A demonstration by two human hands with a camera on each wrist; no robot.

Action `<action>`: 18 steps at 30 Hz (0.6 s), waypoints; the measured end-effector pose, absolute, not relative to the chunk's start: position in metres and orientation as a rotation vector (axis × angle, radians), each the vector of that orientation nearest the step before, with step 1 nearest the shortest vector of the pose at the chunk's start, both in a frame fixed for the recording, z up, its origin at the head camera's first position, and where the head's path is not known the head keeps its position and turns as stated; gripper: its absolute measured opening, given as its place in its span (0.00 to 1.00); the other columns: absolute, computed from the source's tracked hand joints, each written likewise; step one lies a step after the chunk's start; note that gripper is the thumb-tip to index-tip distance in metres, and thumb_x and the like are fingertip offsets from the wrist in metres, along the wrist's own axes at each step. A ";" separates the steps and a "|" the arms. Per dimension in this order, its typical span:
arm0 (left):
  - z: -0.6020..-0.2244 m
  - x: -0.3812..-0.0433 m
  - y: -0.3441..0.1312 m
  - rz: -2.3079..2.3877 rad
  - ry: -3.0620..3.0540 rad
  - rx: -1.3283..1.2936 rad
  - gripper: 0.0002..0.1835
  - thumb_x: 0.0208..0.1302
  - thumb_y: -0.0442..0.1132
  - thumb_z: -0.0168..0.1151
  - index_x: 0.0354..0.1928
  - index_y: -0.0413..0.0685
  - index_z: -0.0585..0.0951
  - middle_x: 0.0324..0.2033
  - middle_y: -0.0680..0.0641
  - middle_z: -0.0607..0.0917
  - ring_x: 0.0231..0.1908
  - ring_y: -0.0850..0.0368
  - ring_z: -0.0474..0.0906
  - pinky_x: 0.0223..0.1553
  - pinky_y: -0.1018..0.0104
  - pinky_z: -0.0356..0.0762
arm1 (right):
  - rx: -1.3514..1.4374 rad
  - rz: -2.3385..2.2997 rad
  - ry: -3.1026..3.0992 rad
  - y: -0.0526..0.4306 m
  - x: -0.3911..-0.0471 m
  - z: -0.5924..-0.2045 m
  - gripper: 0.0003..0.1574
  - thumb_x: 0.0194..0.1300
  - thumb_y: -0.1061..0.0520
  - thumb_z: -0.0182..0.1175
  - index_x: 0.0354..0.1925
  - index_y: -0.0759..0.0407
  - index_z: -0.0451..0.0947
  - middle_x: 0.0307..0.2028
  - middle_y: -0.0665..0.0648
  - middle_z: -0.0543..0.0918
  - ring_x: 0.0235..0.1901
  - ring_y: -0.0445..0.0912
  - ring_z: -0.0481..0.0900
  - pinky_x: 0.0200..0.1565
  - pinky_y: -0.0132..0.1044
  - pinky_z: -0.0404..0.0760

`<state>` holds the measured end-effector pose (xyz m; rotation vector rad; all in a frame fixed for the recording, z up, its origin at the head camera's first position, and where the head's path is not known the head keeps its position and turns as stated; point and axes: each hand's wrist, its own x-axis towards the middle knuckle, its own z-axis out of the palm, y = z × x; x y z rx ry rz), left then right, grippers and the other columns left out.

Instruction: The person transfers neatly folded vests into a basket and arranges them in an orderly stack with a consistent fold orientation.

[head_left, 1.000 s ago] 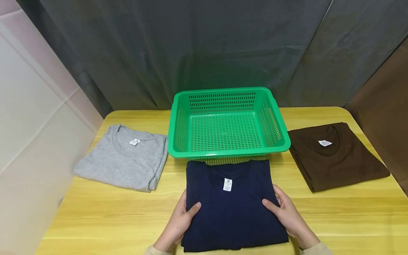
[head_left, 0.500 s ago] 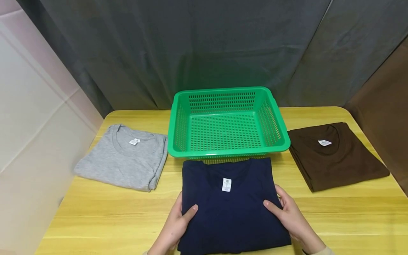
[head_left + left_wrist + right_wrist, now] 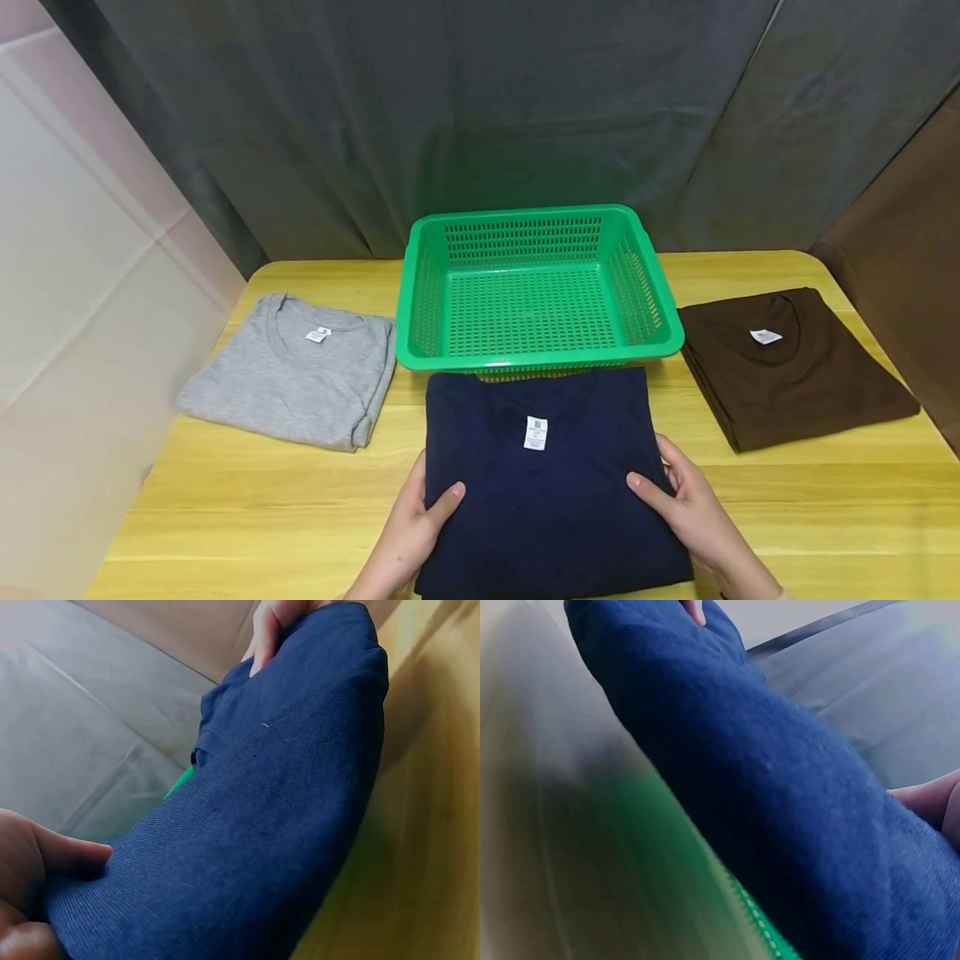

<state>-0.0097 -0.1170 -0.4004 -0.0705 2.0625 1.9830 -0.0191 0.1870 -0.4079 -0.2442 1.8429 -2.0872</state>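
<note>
Between both hands is a folded navy T-shirt (image 3: 555, 508), its neckline with a white label toward the basket. My left hand (image 3: 408, 525) grips its left edge, thumb on top and fingers hidden underneath. On the opposite edge my right hand (image 3: 693, 517) holds it the same way. Both wrist views show the navy shirt (image 3: 247, 825) raised off the table, with the left thumb (image 3: 75, 853) pressing on the cloth. Just beyond the shirt stands a green plastic basket (image 3: 540, 362), with nothing inside it.
A folded grey T-shirt (image 3: 300, 375) lies left of the basket. To the right is a folded brown T-shirt (image 3: 802, 383), close to the basket's rim. The wooden table (image 3: 262, 508) ends at a dark grey curtain (image 3: 525, 108); a white panel (image 3: 90, 250) stands at left.
Both hands have shifted slightly apart, and the navy T-shirt between them appears a little larger and nearer the camera. Its top edge has moved slightly up toward the basket.
</note>
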 end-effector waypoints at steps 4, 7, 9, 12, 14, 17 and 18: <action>-0.396 -0.011 -0.117 1.961 2.059 -0.074 0.34 0.64 0.41 0.54 0.68 0.50 0.51 0.64 0.41 0.62 0.60 0.45 0.64 0.55 0.60 0.67 | -0.277 -2.089 1.845 0.188 -0.020 -0.404 0.26 0.68 0.65 0.46 0.61 0.49 0.57 0.43 0.49 0.83 0.36 0.51 0.82 0.35 0.46 0.80; -0.391 -0.014 -0.117 1.954 2.064 -0.068 0.34 0.64 0.41 0.54 0.68 0.51 0.52 0.64 0.41 0.62 0.59 0.45 0.64 0.56 0.56 0.66 | -0.273 -2.089 1.854 0.188 -0.021 -0.401 0.26 0.68 0.65 0.46 0.61 0.50 0.57 0.43 0.49 0.83 0.36 0.52 0.83 0.34 0.46 0.80; -0.389 -0.015 -0.117 1.956 2.064 -0.062 0.33 0.64 0.41 0.54 0.68 0.51 0.53 0.63 0.41 0.63 0.59 0.45 0.64 0.55 0.56 0.66 | -0.269 -2.092 1.867 0.187 -0.022 -0.400 0.25 0.67 0.65 0.46 0.61 0.51 0.57 0.43 0.49 0.83 0.36 0.52 0.83 0.34 0.46 0.80; -0.385 -0.017 -0.117 1.959 2.063 -0.051 0.32 0.63 0.40 0.54 0.67 0.51 0.54 0.62 0.41 0.65 0.58 0.46 0.66 0.54 0.59 0.68 | -0.276 -2.098 1.882 0.186 -0.022 -0.398 0.26 0.67 0.66 0.47 0.61 0.53 0.57 0.42 0.50 0.83 0.35 0.52 0.83 0.34 0.47 0.80; -0.383 -0.017 -0.117 1.965 2.048 -0.045 0.32 0.63 0.40 0.54 0.67 0.51 0.55 0.61 0.41 0.65 0.57 0.46 0.67 0.52 0.62 0.69 | -0.286 -2.099 1.896 0.186 -0.022 -0.396 0.26 0.67 0.66 0.47 0.61 0.54 0.57 0.42 0.50 0.83 0.35 0.52 0.83 0.33 0.47 0.80; -0.380 -0.017 -0.117 1.977 2.037 -0.034 0.31 0.64 0.39 0.54 0.66 0.51 0.56 0.61 0.41 0.66 0.56 0.47 0.69 0.50 0.67 0.70 | -0.298 -2.094 1.913 0.186 -0.022 -0.394 0.26 0.67 0.66 0.47 0.61 0.54 0.58 0.41 0.51 0.84 0.34 0.52 0.83 0.33 0.47 0.80; -0.380 -0.017 -0.117 1.981 2.033 -0.037 0.31 0.63 0.38 0.54 0.66 0.51 0.56 0.61 0.41 0.66 0.55 0.47 0.69 0.50 0.67 0.71 | -0.301 -2.092 1.918 0.186 -0.022 -0.393 0.26 0.67 0.67 0.47 0.61 0.54 0.58 0.41 0.51 0.84 0.34 0.53 0.83 0.32 0.47 0.80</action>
